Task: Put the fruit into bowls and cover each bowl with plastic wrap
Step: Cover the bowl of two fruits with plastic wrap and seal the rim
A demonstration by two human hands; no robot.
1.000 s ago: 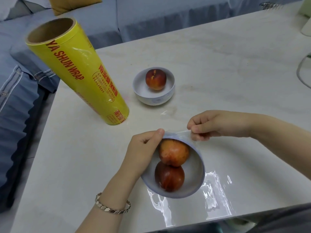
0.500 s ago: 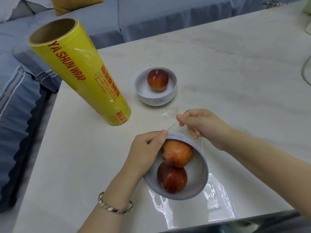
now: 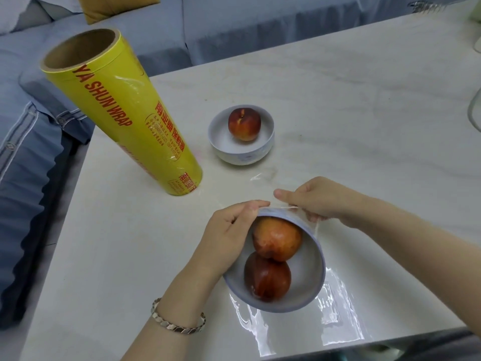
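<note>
Two peaches, a paler one [image 3: 277, 238] above a darker one [image 3: 266, 277], sit in the near bowl [image 3: 308, 280], which is tipped toward the camera at the front edge of the marble table [image 3: 364, 100]. Over the last second the right hand [image 3: 320, 201] has shifted from lying low against the far rim to lifting the edge of the plastic wrap [image 3: 338, 303] up and across it; now a thin bunched strand of film runs along the far rim and down the bowl's right side. Judging from this, the wrap is only starting to come over the mouth and the fruit is not yet covered. The right hand pinches that film edge between thumb and curled fingers just beyond the far rim, while the left hand [image 3: 229, 233], with a bracelet [image 3: 179, 321] on its wrist, grips the bowl's left rim, thumb over the lip, steadying the tilt. Most of the sheet lies glossy on the table under and to the right of the bowl, below both hands. Behind, well apart, the far bowl [image 3: 244, 155] holds one peach [image 3: 244, 123] and appears unwrapped, with the yellow wrap roll [image 3: 125, 113] standing to its left.
</note>
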